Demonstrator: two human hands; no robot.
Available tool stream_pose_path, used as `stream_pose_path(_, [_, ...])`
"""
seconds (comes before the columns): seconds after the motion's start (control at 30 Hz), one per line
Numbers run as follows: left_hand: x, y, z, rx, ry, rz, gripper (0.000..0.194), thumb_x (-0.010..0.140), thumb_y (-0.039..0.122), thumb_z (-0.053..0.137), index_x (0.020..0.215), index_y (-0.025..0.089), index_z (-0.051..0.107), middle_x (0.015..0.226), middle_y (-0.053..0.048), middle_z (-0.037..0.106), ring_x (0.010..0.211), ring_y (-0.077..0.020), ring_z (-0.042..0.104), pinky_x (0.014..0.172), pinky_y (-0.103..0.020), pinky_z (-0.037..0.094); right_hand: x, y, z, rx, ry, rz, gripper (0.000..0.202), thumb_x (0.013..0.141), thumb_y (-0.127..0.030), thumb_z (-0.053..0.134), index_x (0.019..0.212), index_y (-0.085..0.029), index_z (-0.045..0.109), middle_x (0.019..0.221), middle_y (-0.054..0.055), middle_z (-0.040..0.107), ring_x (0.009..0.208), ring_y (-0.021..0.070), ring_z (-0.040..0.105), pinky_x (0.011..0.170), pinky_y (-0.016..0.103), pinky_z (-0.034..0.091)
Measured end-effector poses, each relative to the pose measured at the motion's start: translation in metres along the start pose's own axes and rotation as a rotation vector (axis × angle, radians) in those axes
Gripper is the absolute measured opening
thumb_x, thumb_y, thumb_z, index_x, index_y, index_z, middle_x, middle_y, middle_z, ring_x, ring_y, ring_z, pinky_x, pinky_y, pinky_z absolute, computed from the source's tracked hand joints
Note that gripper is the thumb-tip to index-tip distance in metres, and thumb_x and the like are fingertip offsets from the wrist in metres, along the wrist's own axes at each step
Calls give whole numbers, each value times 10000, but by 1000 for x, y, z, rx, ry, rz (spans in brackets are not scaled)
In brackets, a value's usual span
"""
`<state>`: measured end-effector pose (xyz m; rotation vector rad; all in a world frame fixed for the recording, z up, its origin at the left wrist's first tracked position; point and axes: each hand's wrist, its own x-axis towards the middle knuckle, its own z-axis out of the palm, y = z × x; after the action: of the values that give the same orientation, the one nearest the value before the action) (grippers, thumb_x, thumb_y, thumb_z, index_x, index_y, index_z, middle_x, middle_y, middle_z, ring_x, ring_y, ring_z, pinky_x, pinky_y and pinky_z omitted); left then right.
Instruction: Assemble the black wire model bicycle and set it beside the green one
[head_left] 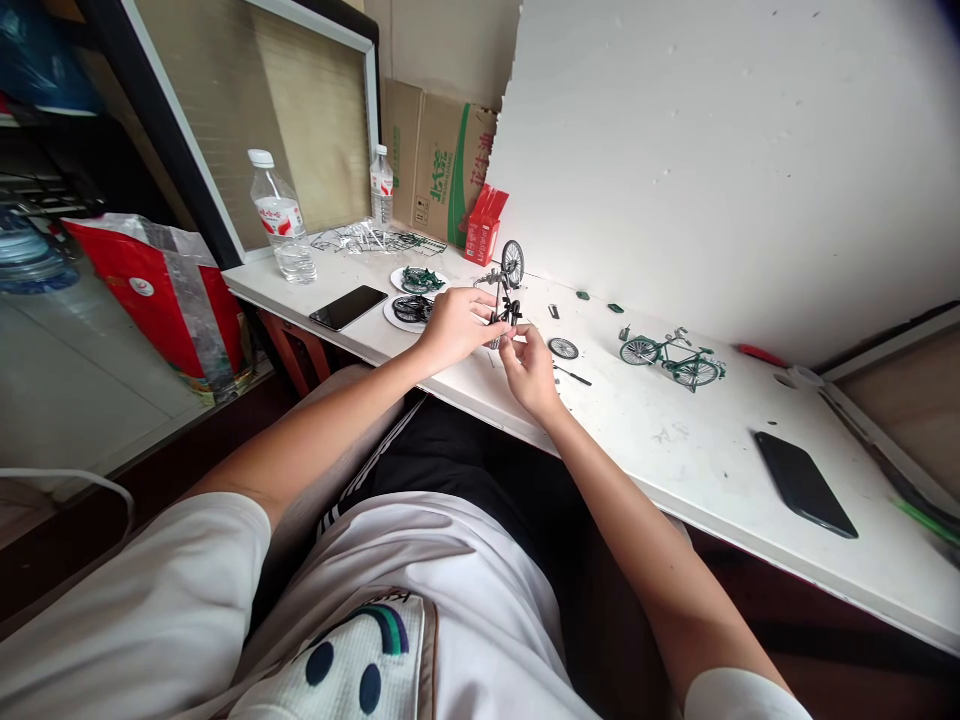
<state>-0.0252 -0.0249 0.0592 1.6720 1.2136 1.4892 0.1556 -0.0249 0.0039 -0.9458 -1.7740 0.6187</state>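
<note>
Over the front of the white table, a black model bicycle (501, 290) is held up on end, one spoked wheel at its top. My left hand (459, 325) grips its frame from the left. Close against it, the fingers of my right hand (531, 368) are pinched at the lower end of the model; what exactly they pinch is too small to make out. A loose spoked wheel (563, 348) lies just right of my right hand, with a thin dark tool (573, 375) below it. Farther right stands an assembled green model bicycle (671, 358).
Left of my hands are plates of green parts (421, 280) and black parts (411, 309), a phone (349, 307) and a water bottle (282, 220). A red box (486, 225) and a cardboard carton (435, 165) stand behind. Another black phone (804, 484) lies at the right.
</note>
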Motion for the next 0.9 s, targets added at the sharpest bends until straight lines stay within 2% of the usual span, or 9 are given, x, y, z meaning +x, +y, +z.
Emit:
stream_pose_path(0.1, [0, 2, -2, -22, -30, -32, 475, 647, 202, 987, 1073, 127, 790, 996, -141, 831, 834, -262, 805, 775, -394, 688, 1, -1, -1, 17, -6, 4, 481, 1042, -742, 562, 1064, -264, 516, 770, -11, 703, 604, 169, 566, 651, 327, 439])
stream_pose_path(0.23, [2, -1, -4, -93, -52, -25, 482, 628, 179, 984, 1066, 133, 789, 988, -130, 831, 836, -246, 801, 766, -371, 689, 2, -1, -3, 46, -2, 1, 458, 1049, -710, 588, 1086, -257, 531, 894, 40, 782, 708, 198, 670, 710, 350, 480])
stream_pose_path(0.33, [5, -5, -4, -137, -69, -47, 540, 605, 166, 989, 1101, 124, 780, 1016, -136, 829, 851, -244, 800, 768, -370, 690, 2, 0, -4, 74, 6, -5, 454, 1047, -702, 602, 1111, -257, 541, 954, 65, 806, 878, 248, 760, 797, 383, 527])
stream_pose_path(0.43, [8, -9, -4, -186, -99, -71, 581, 599, 177, 997, 1129, 119, 766, 1034, -144, 824, 832, -240, 796, 746, -376, 690, 2, 1, -4, 99, 9, -14, 452, 1044, -703, 606, 1122, -262, 547, 993, 76, 814, 1001, 279, 787, 855, 410, 552])
stream_pose_path(0.6, [8, -9, -5, -187, -94, -72, 609, 604, 195, 1008, 1152, 117, 753, 1065, -158, 817, 890, -250, 798, 781, -381, 688, 2, -5, -4, 57, 31, -33, 425, 1055, -675, 609, 1101, -257, 546, 978, 80, 817, 949, 271, 787, 900, 426, 559])
stream_pose_path(0.9, [5, -1, -4, -204, -87, -81, 548, 635, 159, 982, 1125, 116, 740, 1095, -170, 815, 903, -251, 796, 813, -391, 682, 1, -11, -3, 34, 53, -59, 431, 1071, -676, 583, 1113, -249, 554, 960, 77, 817, 906, 255, 776, 932, 439, 572])
